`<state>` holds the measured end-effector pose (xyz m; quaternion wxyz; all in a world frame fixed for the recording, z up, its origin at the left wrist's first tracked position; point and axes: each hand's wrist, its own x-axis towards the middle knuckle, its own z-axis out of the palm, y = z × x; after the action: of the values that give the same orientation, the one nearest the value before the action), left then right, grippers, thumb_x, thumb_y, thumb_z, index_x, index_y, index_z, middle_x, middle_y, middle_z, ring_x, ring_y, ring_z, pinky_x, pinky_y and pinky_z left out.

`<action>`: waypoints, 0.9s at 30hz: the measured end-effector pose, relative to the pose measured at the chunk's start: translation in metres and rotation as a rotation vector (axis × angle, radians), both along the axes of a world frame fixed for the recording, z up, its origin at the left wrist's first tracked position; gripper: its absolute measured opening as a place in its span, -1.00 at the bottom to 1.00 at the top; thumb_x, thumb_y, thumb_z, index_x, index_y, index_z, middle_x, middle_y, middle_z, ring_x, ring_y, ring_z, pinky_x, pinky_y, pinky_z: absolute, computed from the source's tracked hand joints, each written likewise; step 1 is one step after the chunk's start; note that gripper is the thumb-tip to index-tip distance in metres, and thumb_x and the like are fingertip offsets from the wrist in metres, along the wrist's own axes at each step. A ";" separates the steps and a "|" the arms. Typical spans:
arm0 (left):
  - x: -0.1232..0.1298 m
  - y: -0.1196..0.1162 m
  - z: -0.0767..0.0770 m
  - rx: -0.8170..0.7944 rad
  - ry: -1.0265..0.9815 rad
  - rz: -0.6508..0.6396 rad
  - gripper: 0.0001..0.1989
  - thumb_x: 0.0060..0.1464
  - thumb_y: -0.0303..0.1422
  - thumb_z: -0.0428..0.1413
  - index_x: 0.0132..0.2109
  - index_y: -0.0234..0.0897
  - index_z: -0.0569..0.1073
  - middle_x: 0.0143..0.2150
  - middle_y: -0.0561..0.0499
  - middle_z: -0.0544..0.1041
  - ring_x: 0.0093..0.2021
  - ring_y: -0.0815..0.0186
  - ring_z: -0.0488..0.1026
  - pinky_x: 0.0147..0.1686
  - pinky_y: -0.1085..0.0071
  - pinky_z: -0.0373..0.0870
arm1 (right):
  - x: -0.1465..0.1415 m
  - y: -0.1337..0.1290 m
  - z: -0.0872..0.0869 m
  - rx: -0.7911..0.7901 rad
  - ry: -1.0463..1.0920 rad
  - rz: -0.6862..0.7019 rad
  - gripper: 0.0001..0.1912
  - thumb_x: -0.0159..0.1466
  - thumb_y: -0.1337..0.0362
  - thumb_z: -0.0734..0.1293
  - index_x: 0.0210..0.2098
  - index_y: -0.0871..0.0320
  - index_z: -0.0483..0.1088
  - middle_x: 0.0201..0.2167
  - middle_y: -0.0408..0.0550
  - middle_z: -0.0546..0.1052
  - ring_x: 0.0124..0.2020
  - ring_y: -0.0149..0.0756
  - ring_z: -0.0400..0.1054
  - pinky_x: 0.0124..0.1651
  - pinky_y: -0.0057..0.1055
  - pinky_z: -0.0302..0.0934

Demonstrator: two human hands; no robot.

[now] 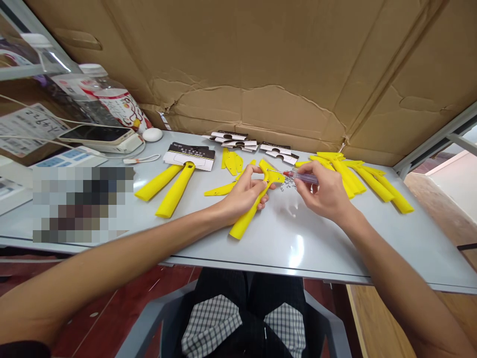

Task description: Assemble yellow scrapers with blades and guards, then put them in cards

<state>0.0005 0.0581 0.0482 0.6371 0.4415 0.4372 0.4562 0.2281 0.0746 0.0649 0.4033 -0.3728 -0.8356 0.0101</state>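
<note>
My left hand (242, 199) is closed around a yellow plastic scraper handle (246, 221), whose wide head points up and away from me. In my right hand (328, 194) is a screwdriver (305, 177) with a see-through handle. Its thin shaft lies across the scraper head, and the tip is at a small screw there. Small loose screws (287, 185) are scattered on the table just beneath the head. A flat yellow piece (218, 190) lies partly behind my left hand. More flat yellow blades (233, 161) rest farther back.
Several yellow handles (380, 186) are piled at the right. Two yellow scrapers with a black-and-white card (190, 158) lie left; more cards (233, 141) stand behind. Phone (99, 133), white case (152, 134), cable and bottles (115, 102) fill the left. Cardboard (246, 59) walls the back.
</note>
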 end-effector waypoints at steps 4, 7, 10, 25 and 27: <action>-0.001 0.002 -0.003 -0.018 -0.008 -0.003 -0.81 0.44 -0.46 0.05 -0.01 -0.09 0.19 -0.11 -0.08 0.64 -0.51 0.45 0.34 -0.48 0.41 0.25 | 0.003 0.005 -0.003 0.015 0.005 -0.037 -0.83 0.46 0.13 0.37 -0.12 0.09 0.50 -0.39 -0.07 0.68 -0.50 -0.28 0.50 -0.38 -0.34 0.30; 0.000 0.001 -0.002 -0.025 0.010 -0.012 -0.82 0.45 -0.46 0.05 0.00 -0.09 0.19 -0.10 -0.08 0.65 -0.51 0.47 0.34 -0.48 0.41 0.24 | 0.005 0.007 -0.004 0.031 0.011 -0.070 -0.80 0.45 0.10 0.41 -0.15 0.10 0.54 -0.46 -0.10 0.66 -0.54 -0.28 0.47 -0.42 -0.36 0.25; 0.001 -0.001 0.000 -0.037 0.028 -0.017 -0.81 0.45 -0.46 0.06 0.00 -0.09 0.18 -0.10 -0.06 0.65 -0.51 0.47 0.34 -0.48 0.40 0.25 | 0.005 0.007 -0.003 0.057 0.008 -0.091 -0.79 0.44 0.09 0.41 -0.20 0.09 0.55 -0.58 -0.18 0.56 -0.62 -0.34 0.36 -0.47 -0.38 0.16; 0.000 -0.001 0.003 0.029 0.034 0.005 -0.83 0.45 -0.45 0.06 0.00 -0.11 0.21 -0.11 -0.09 0.65 -0.50 0.45 0.35 -0.48 0.41 0.28 | -0.002 0.000 -0.001 0.013 -0.011 -0.059 -0.82 0.40 0.15 0.38 -0.07 0.08 0.45 -0.44 -0.14 0.61 -0.55 -0.32 0.42 -0.40 -0.34 0.24; 0.000 -0.001 0.003 0.039 0.037 0.009 -0.82 0.44 -0.45 0.07 0.00 -0.11 0.21 -0.12 -0.09 0.65 -0.50 0.44 0.36 -0.48 0.41 0.29 | -0.002 0.001 -0.002 0.048 -0.007 -0.042 -0.87 0.42 0.19 0.36 -0.09 0.08 0.47 -0.38 -0.10 0.66 -0.53 -0.33 0.43 -0.39 -0.34 0.27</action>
<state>0.0002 0.0572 0.0507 0.6184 0.4601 0.4418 0.4591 0.2262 0.0753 0.0625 0.4093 -0.3804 -0.8291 -0.0198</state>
